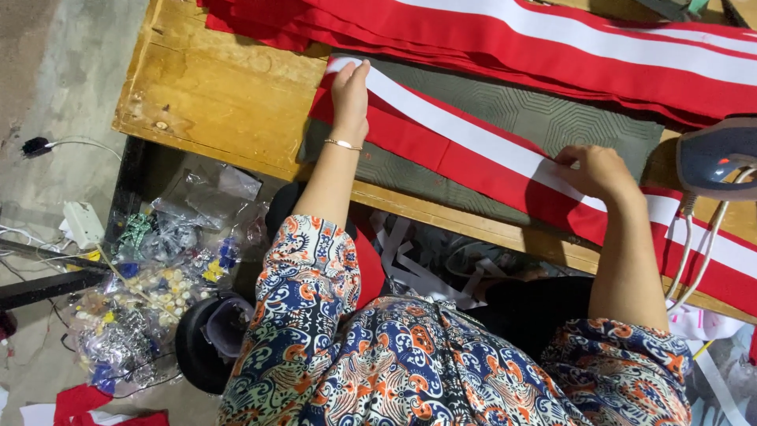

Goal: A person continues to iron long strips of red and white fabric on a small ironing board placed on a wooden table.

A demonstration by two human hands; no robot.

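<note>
A long red fabric strip with a white band along its middle lies slantwise over a grey-green patterned pad on a wooden table. My left hand presses flat on the strip's far left end, fingers on the white band. My right hand pinches the white band further right, fingers curled on the cloth. A thin bracelet sits on my left wrist.
A stack of more red and white strips lies along the table's far side. An electric iron with white cord rests at the right edge. Clear bags of beads and trims, a power strip and white scraps lie on the floor.
</note>
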